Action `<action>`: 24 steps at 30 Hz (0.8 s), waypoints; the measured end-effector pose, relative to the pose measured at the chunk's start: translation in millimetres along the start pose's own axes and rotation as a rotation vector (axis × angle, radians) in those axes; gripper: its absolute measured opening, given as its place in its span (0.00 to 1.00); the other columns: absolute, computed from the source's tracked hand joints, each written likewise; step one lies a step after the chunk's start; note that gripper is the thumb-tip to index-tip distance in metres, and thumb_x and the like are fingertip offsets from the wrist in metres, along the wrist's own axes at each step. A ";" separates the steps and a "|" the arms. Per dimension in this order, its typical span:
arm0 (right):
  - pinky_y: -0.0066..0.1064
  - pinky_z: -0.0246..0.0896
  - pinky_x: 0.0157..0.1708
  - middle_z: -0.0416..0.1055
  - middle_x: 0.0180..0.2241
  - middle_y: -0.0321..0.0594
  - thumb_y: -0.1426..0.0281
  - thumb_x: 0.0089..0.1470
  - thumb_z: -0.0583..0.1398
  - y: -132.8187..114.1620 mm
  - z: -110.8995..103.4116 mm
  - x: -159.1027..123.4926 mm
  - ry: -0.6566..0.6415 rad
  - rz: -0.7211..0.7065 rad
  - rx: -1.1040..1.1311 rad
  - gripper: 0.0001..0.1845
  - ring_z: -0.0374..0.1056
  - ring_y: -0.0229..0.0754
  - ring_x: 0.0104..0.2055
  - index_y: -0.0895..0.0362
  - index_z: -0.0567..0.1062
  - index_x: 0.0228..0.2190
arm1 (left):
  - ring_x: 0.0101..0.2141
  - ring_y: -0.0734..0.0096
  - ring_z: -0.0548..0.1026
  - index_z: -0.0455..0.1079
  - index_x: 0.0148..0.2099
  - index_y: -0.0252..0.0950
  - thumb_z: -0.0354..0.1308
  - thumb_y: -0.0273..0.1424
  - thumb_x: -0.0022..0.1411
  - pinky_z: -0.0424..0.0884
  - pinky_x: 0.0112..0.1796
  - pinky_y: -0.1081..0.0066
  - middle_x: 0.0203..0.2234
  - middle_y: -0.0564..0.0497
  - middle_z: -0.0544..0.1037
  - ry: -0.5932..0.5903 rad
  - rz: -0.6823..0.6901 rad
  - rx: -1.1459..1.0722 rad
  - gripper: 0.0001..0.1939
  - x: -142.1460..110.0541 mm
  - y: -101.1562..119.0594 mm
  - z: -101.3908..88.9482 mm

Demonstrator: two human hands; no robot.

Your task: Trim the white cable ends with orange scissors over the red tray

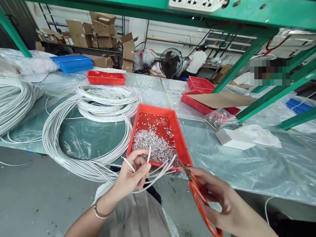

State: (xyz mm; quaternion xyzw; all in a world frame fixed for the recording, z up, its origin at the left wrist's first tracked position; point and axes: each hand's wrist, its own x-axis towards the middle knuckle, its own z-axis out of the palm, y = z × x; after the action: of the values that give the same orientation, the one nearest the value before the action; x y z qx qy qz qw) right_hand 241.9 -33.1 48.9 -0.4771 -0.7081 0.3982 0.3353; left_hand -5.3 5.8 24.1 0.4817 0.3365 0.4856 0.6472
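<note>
Several white cable ends pass through my left hand, whose thumb and fingers pinch one upright end. In my right hand is a pair of red-handled scissors, its dark blades pointing up and left, close to the cable tips on the right. Just beyond both hands lies a red tray holding a heap of small shiny metallic bits. A large coil of white cable rests left of the tray, its strands running toward my left hand.
More white cable coils lie at left. Behind them stand a blue tray and another red tray. Green frame posts rise at right, near a small open box. A fan and co-workers are farther back.
</note>
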 end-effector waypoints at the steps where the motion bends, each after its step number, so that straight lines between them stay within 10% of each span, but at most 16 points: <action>1: 0.29 0.68 0.33 0.70 0.38 0.43 0.71 0.49 0.60 0.4 5.5 -4.5 -0.025 0.010 -0.030 0.29 0.69 0.42 0.35 0.52 0.63 0.54 | 0.09 0.89 0.57 0.66 0.48 0.37 0.57 0.38 0.59 0.49 0.12 0.82 0.21 0.59 0.67 -0.004 0.016 0.002 0.16 -1.8 1.4 0.1; 19: 0.27 0.66 0.26 0.75 0.30 0.41 0.72 0.55 0.56 -21.6 3.9 10.2 -0.198 -0.222 -0.277 0.24 0.69 0.41 0.27 0.51 0.64 0.54 | 0.15 0.82 0.61 0.68 0.29 0.33 0.64 0.35 0.51 0.59 0.17 0.79 0.17 0.57 0.66 0.034 0.021 0.197 0.11 -10.4 4.0 11.4; 24: 0.28 0.65 0.31 0.74 0.37 0.42 0.76 0.54 0.54 -24.6 1.3 15.1 -0.273 -0.261 -0.363 0.27 0.70 0.43 0.33 0.50 0.62 0.55 | 0.15 0.78 0.67 0.68 0.28 0.31 0.62 0.40 0.53 0.61 0.19 0.77 0.15 0.54 0.69 -0.127 -0.099 0.036 0.15 -5.1 -0.9 2.9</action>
State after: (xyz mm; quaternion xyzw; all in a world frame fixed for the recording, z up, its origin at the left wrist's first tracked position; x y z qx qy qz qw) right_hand 225.9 -24.8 71.5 -0.3761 -0.8621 0.2787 0.1941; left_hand -3.9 0.0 23.9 0.5059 0.3265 0.4154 0.6818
